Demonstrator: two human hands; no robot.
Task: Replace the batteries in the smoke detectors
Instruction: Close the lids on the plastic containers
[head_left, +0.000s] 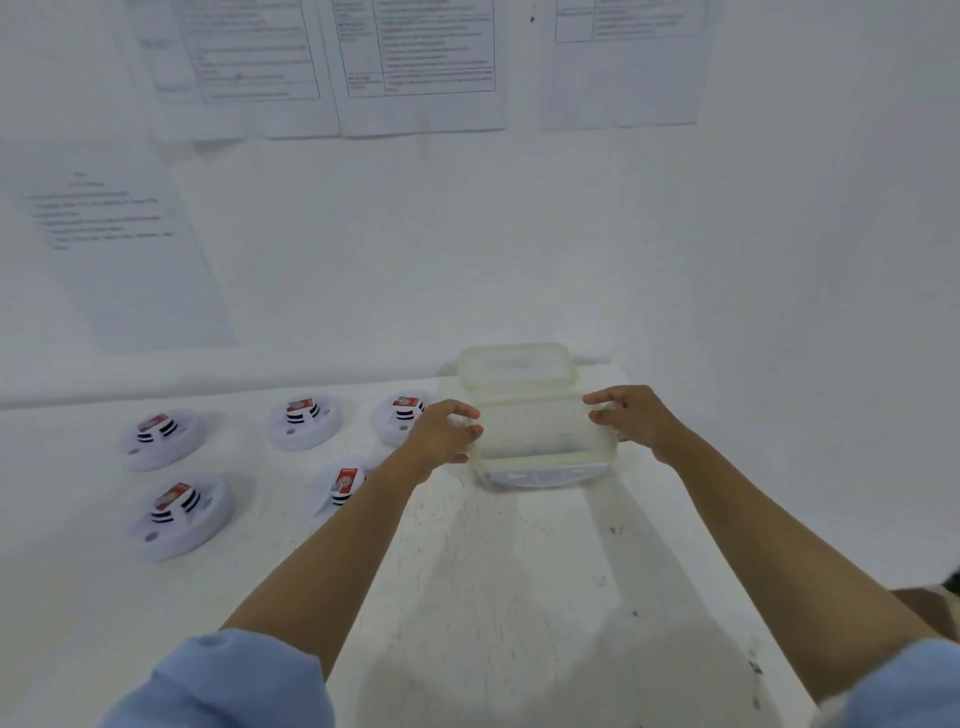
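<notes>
Left hand (441, 431): fingers (467, 414) curled round the left end wall of the clear container (540, 441), thumb low on the same end, so it is gripping. Right hand (634, 421): fingers (600, 401) curled over the container's right rim, thumb just below them, holding that end. Both hands are a bit motion-blurred. Palms face each other with the container between them. Wrists are roughly level, and both forearms are stretched forward, bare from the hands back to the pale blue sleeves (218, 680) at the bottom edge.

The container sits on the white counter (493, 571), toward its far side near the wall. It is rectangular, see-through, with a greenish rim. Its lid (517, 366) is flipped open and stands tilted behind it, at the back edge. Something pale lies at the bottom; it is too blurred to tell what.

There are five smoke detectors on the counter left of the container, all round and white, each with a red-labelled block and dark stripes on top. Back row: (161, 439), (306, 421), and (402, 415), the last partly behind the left hand. Front row: (179, 519) and (337, 488), the latter partly covered by the left forearm. None are touched.

Printed sheets (130, 260) are stuck on the white wall behind; the text is unreadable.
</notes>
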